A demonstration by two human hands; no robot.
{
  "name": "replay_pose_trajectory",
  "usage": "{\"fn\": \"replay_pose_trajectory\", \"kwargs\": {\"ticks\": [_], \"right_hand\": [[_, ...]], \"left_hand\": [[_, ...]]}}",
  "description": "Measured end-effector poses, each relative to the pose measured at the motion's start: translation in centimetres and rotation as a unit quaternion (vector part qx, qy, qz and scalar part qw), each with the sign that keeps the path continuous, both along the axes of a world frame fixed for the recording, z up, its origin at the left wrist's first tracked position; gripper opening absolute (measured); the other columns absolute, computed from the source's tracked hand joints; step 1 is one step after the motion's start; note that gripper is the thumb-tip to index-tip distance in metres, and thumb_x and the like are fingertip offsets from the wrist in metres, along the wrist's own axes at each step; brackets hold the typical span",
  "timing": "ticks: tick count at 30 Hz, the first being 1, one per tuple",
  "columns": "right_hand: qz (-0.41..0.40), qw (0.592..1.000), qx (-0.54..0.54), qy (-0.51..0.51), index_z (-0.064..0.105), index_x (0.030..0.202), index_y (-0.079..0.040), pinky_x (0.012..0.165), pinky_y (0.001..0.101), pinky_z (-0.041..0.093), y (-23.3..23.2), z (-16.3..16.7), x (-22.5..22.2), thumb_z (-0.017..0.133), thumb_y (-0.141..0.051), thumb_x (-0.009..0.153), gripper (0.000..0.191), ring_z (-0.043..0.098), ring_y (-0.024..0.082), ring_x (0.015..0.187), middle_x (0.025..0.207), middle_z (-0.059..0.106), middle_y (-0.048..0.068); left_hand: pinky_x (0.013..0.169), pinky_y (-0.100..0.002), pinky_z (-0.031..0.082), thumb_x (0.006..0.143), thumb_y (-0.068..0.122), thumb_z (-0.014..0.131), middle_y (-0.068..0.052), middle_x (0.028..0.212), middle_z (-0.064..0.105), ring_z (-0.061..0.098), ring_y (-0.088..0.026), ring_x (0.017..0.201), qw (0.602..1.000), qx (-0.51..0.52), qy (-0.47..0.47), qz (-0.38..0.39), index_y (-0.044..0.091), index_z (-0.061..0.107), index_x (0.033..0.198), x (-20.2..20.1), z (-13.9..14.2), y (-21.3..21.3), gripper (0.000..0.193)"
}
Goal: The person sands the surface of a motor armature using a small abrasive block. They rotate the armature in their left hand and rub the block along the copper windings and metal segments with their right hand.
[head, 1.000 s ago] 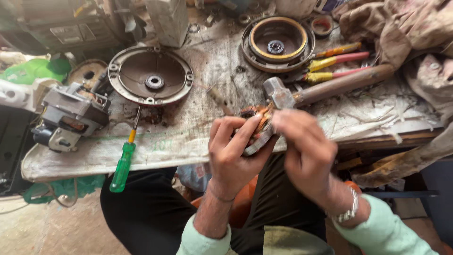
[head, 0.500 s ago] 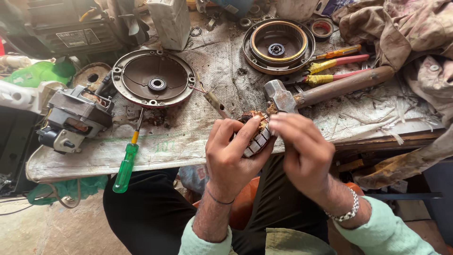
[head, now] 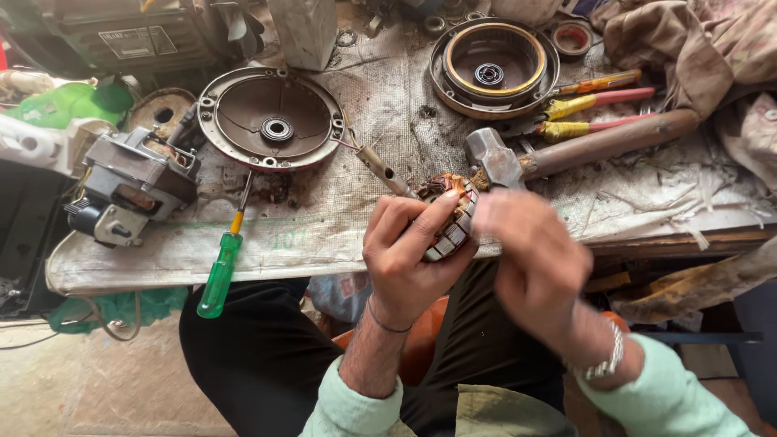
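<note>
My left hand (head: 409, 259) grips a small motor armature (head: 450, 217) with copper windings and a slotted metal core, held just in front of the bench edge. My right hand (head: 530, 259) is blurred and touches the armature's right side, fingers curled over it. A thin metal shaft (head: 380, 168) sticks out from the armature toward the upper left. Both hands hover over my lap, wearing pale green sleeves; a bracelet sits on the right wrist.
The bench (head: 340, 210) is covered with worn cloth. On it lie a green-handled screwdriver (head: 221, 271), a round motor end cover (head: 271, 120), a second round housing (head: 494, 66), a hammer (head: 583, 150), pliers (head: 599, 117) and a grey motor assembly (head: 129, 190). Rags (head: 696, 48) pile at right.
The hands and armature have shifted slightly lower toward the bench edge. My right hand has moved quickly over the armature and is now blurred. The view has shifted a little.
</note>
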State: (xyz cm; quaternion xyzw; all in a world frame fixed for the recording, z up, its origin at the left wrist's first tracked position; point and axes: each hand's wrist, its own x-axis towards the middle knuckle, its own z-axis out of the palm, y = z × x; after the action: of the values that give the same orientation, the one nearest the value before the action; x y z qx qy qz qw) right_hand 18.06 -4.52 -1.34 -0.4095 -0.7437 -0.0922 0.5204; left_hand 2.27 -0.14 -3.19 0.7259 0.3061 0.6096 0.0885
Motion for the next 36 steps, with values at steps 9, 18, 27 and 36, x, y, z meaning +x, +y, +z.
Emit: {"fn": "replay_pose_trajectory", "kwargs": {"ticks": [9, 18, 27, 36], "right_hand": [[-0.043, 0.996, -0.075, 0.037, 0.070, 0.113, 0.002, 0.102, 0.0411, 0.059, 0.0, 1.0, -0.4, 0.057, 0.021, 0.087, 0.034, 0.073, 0.034, 0.116, 0.115, 0.073, 0.020], [-0.038, 0.998, -0.036, 0.016, 0.070, 0.114, 0.003, 0.100, 0.0401, 0.059, -0.3, 0.3, 0.0, 0.056, 0.022, 0.087, 0.036, 0.072, 0.034, 0.117, 0.116, 0.072, 0.020], [-0.001, 1.000, -0.009, 0.002, 0.071, 0.110, 0.002, 0.109, 0.0473, 0.058, -0.3, 0.8, -0.3, 0.054, 0.021, 0.084, 0.036, 0.073, 0.034, 0.114, 0.112, 0.073, 0.017], [-0.007, 1.000, -0.017, -0.012, 0.072, 0.107, 0.001, 0.102, 0.0436, 0.059, -0.6, 2.1, -1.0, 0.059, 0.019, 0.080, 0.035, 0.073, 0.034, 0.110, 0.109, 0.073, 0.015]], "left_hand": [[0.076, -0.033, 0.051, 0.076, 0.009, 0.093, 0.000, 0.091, 0.062, 0.060, -0.020, 0.084, 1.000, 0.020, -0.002, -0.006, 0.009, 0.073, 0.118, 0.0, 0.3, -0.1, 0.047], [0.077, -0.032, 0.052, 0.074, 0.009, 0.093, -0.001, 0.093, 0.065, 0.060, -0.020, 0.084, 1.000, 0.014, -0.004, -0.010, 0.009, 0.074, 0.117, -0.1, 0.1, 0.0, 0.047], [0.079, -0.033, 0.054, 0.069, 0.009, 0.089, -0.001, 0.094, 0.065, 0.061, -0.020, 0.086, 1.000, 0.005, -0.008, -0.014, 0.008, 0.073, 0.118, -0.1, 0.2, 0.1, 0.051], [0.076, -0.034, 0.054, 0.069, 0.010, 0.089, -0.001, 0.093, 0.065, 0.061, -0.020, 0.084, 1.000, 0.013, -0.016, -0.019, 0.008, 0.073, 0.116, 0.0, 0.2, 0.0, 0.050]]}}
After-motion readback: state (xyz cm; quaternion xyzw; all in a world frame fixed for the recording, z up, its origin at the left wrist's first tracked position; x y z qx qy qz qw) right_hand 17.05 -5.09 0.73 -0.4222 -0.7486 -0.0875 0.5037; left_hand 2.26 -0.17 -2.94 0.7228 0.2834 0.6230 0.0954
